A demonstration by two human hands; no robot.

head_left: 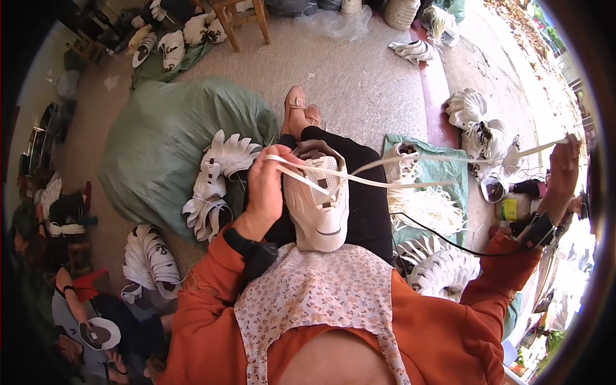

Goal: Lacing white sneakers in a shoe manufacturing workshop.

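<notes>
A white sneaker (319, 205) rests on the person's lap, toe toward the body, lying on a floral apron (314, 289) and dark trousers. The left hand (266, 186) curls around the shoe's left side near its opening, fingers closed on the upper and on a flat white lace (372, 181) that crosses over the tongue. From the shoe the lace runs out to the right in two long strands. The right hand (564, 163) is stretched far out to the right, raised, with its fingers pinched on the far end of the lace, pulling it taut. Both arms wear orange sleeves, and a dark cable (443, 239) runs from the lap to a band on the right wrist.

Just left of the lap, a stack of white shoe uppers (215, 186) leans against a large green sack (160, 141). More uppers (151, 256) lie on the floor at lower left, beside another person sitting there. To the right, a heap of white laces (427, 212) lies on a green cloth (443, 170), with further uppers (443, 269) nearer the body. Beyond the person's foot, on the grey floor (366, 77), stand wooden stool legs (240, 22), and more white shoes (173, 42) lie at upper left.
</notes>
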